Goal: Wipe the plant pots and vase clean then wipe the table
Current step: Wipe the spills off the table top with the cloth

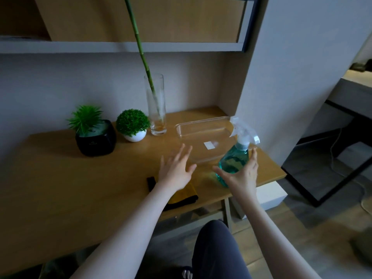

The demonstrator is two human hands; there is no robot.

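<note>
Plant pots (96,137), vase (156,105) on table (60,178), hands spread, left (176,170) free, right (242,175) by spray bottle (234,158)

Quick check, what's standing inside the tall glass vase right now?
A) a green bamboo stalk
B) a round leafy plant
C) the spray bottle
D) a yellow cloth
A: a green bamboo stalk rises slanted out of the tall glass vase, at the back of the table, next to the white pot.

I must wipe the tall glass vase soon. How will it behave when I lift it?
The vase is tall and narrow, so it probably tips easily. The long bamboo stem leaning out likely adds top weight. Clear smooth glass may be slippery and fragile.
</note>
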